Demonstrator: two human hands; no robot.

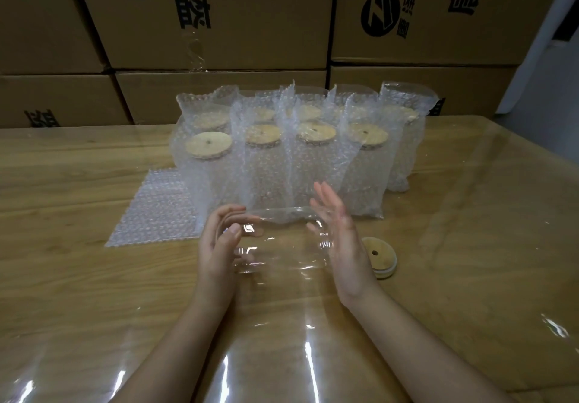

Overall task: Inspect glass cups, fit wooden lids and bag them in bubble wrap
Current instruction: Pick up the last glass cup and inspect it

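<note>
From the head view, a clear glass cup [279, 242] lies sideways in the air just above the tabletop [470, 214], held between both hands. The left hand [219, 246] curls its fingers round one end. The right hand [340, 233] presses a flat palm with straight fingers against the other end. A loose wooden lid [377, 257] lies just beside the right hand. Behind stand lidded cups in bubble-wrap bags [313, 158], with flat bubble-wrap bags [156, 211] to their left and cardboard boxes [250, 26] stacked beyond.

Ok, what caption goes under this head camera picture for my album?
Left hand and right hand hold a cup sideways over the table, a lid lying beside, bagged cups standing behind.
</note>
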